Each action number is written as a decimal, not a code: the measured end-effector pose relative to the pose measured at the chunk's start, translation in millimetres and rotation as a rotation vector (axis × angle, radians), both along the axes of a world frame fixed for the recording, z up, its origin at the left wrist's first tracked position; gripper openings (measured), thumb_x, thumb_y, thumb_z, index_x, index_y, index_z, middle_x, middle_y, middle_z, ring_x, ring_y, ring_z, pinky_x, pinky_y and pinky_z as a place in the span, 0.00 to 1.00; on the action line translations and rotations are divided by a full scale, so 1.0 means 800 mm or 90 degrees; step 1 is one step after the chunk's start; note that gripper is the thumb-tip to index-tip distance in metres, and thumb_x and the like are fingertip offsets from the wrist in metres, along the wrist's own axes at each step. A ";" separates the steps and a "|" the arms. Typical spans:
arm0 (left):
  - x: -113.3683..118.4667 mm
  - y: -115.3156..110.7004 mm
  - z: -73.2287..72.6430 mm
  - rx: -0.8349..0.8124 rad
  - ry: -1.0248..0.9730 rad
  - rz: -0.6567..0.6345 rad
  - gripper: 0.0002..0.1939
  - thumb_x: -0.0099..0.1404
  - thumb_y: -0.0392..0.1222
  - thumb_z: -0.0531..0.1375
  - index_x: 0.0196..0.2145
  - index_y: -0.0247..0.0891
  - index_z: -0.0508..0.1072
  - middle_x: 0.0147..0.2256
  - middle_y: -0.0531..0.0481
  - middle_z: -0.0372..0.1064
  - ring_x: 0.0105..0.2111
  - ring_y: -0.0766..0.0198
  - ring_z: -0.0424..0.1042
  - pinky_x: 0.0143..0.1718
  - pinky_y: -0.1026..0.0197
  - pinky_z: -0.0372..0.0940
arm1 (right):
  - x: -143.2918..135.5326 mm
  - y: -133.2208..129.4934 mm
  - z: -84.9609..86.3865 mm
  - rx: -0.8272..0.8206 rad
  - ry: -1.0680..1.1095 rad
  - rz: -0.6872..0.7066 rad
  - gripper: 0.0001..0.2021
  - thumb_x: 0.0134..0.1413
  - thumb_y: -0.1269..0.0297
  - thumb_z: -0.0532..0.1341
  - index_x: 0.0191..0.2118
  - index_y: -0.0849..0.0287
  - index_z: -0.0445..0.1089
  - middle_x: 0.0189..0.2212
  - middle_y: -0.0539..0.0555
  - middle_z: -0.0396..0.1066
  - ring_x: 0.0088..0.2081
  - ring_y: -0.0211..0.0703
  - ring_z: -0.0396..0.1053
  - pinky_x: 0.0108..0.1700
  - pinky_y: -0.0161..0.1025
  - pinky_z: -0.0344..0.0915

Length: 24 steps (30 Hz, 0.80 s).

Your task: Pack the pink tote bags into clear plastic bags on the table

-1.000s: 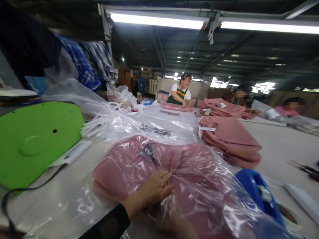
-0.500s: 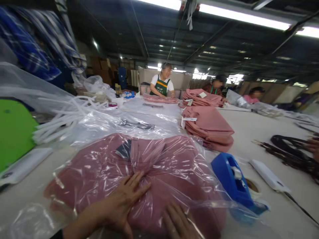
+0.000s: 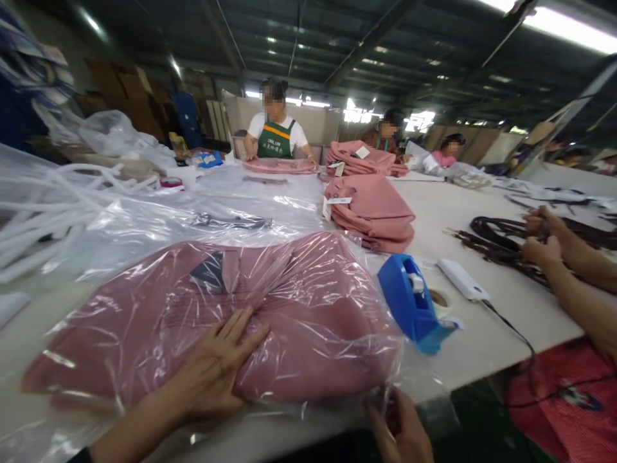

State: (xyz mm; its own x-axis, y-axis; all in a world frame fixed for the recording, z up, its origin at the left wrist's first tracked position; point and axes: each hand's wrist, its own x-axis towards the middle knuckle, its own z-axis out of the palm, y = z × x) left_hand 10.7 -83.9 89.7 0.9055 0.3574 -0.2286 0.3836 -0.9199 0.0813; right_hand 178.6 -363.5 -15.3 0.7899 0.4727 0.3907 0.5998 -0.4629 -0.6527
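A pink garment (image 3: 308, 341) in a clear plastic bag lies spread across the front of the table, with a dark tag showing near its top middle. My left hand (image 3: 216, 366) rests flat on the bag at its centre, fingers spread. At the bag's lower right corner, near the table's front edge, my right hand (image 3: 400, 424) is closed with the clear plastic (image 3: 385, 392) pinched between thumb and fingers.
A blue tape dispenser (image 3: 409, 302) stands right of the bag, beside a white device (image 3: 463, 280) with a cable. Folded pink garments (image 3: 371, 212) lie behind. At right, another person's hands (image 3: 544, 241) hold dark cords. A person in a green apron (image 3: 277, 138) stands across the table.
My right hand has moved from the top of the bag to its lower right corner and closed on the plastic. My left hand stays on the bag. The view has turned to the right.
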 end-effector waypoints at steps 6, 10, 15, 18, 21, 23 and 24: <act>0.006 0.004 0.007 0.012 0.000 0.016 0.50 0.46 0.47 0.65 0.66 0.40 0.54 0.68 0.29 0.36 0.67 0.40 0.40 0.64 0.40 0.44 | -0.016 0.032 0.012 -0.094 -0.393 0.343 0.13 0.62 0.64 0.55 0.50 0.55 0.68 0.42 0.51 0.75 0.41 0.45 0.73 0.43 0.41 0.68; 0.012 0.007 0.010 0.004 -0.009 0.025 0.51 0.45 0.48 0.67 0.66 0.40 0.54 0.68 0.29 0.37 0.67 0.39 0.42 0.64 0.40 0.44 | -0.037 0.071 0.022 -0.084 -0.380 0.349 0.15 0.69 0.62 0.46 0.51 0.60 0.65 0.40 0.55 0.74 0.40 0.44 0.72 0.43 0.41 0.65; 0.014 0.010 0.009 -0.020 -0.040 0.028 0.54 0.43 0.50 0.70 0.65 0.40 0.55 0.68 0.29 0.38 0.66 0.35 0.43 0.63 0.37 0.45 | -0.044 0.095 0.015 -0.090 -0.376 0.304 0.10 0.68 0.66 0.48 0.42 0.59 0.66 0.29 0.52 0.70 0.31 0.43 0.69 0.36 0.39 0.62; 0.012 0.013 0.007 -0.020 -0.032 0.034 0.56 0.41 0.52 0.72 0.66 0.41 0.54 0.68 0.28 0.37 0.66 0.34 0.44 0.62 0.34 0.45 | -0.038 0.096 0.011 -0.089 -0.410 0.288 0.08 0.64 0.74 0.51 0.43 0.60 0.66 0.29 0.53 0.69 0.30 0.44 0.67 0.35 0.38 0.62; 0.012 0.015 0.005 -0.026 -0.028 0.033 0.58 0.41 0.55 0.72 0.66 0.42 0.53 0.68 0.28 0.36 0.66 0.33 0.43 0.61 0.32 0.45 | -0.034 0.096 0.009 -0.106 -0.434 0.269 0.12 0.61 0.78 0.49 0.41 0.60 0.68 0.26 0.53 0.67 0.27 0.43 0.66 0.32 0.37 0.61; 0.013 0.016 0.004 -0.032 -0.035 0.029 0.58 0.40 0.57 0.72 0.66 0.42 0.53 0.68 0.29 0.36 0.66 0.32 0.43 0.61 0.31 0.45 | -0.033 0.098 0.008 -0.117 -0.448 0.260 0.15 0.58 0.81 0.48 0.39 0.60 0.69 0.24 0.53 0.66 0.25 0.43 0.65 0.30 0.38 0.61; 0.013 0.016 0.004 -0.032 -0.038 0.029 0.58 0.41 0.57 0.72 0.66 0.42 0.53 0.68 0.29 0.35 0.66 0.32 0.42 0.61 0.31 0.45 | -0.034 0.100 0.008 -0.118 -0.455 0.256 0.16 0.56 0.83 0.47 0.37 0.60 0.69 0.23 0.53 0.66 0.24 0.44 0.64 0.29 0.38 0.61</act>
